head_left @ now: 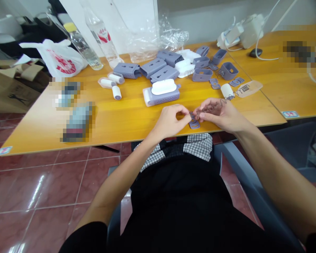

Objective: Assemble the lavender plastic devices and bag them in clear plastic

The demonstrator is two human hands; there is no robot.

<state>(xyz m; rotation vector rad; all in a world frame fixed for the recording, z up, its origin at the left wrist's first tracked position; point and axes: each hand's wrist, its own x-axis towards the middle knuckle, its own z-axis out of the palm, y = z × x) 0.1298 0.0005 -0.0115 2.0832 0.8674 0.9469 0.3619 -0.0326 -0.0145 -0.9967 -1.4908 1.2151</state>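
Note:
Near the table's front edge, my left hand [171,119] is closed, thumb and forefinger pinching the end of a thin metal coil spring [213,106]. My right hand [225,114] is closed on the same spring, which runs back across its palm. Below the fingertips lies a small flat grey-purple plate [194,125] with cut-out slots; whether the spring touches it cannot be made out. Beyond my hands, a grey-purple perforated case [164,98] carries a white oval part [163,87]. To the right stands a white cylinder [227,91] beside another spring [243,89] on a clear wrapper.
Grey-purple housings [152,66], white parts [184,67] and open cups [229,71] crowd the back. White rollers [117,92] lie left of centre. Two bottles [102,35] and a plastic bag [60,59] stand back left. A white cable [258,45] crosses the back right.

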